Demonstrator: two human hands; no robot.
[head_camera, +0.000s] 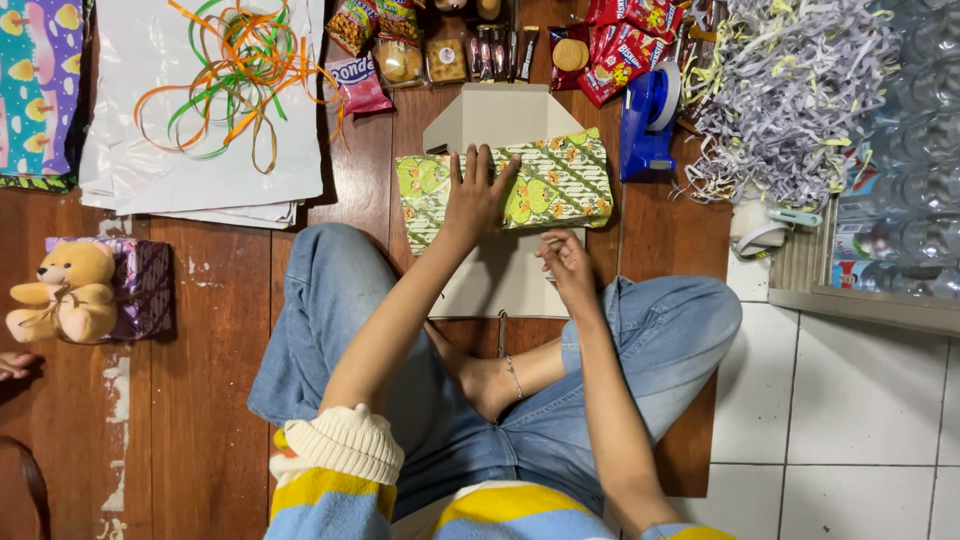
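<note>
A box wrapped in green patterned paper (560, 185) lies on an open cardboard box (500, 115) on the wooden floor in front of my crossed legs. My left hand (475, 195) presses flat on top of the wrapped box, fingers spread. My right hand (568, 265) hovers just below the box's near edge, fingers curled and pinched; whether something small is between them is not visible. A blue tape dispenser (648, 120) stands just right of the box.
Snack packets (620, 45) line the far edge. White sheets with orange and green ribbon (235, 70) lie at the far left. Shredded paper (790, 90) is piled at the right. A teddy bear (65, 290) leans on a purple wrapped box (145, 285).
</note>
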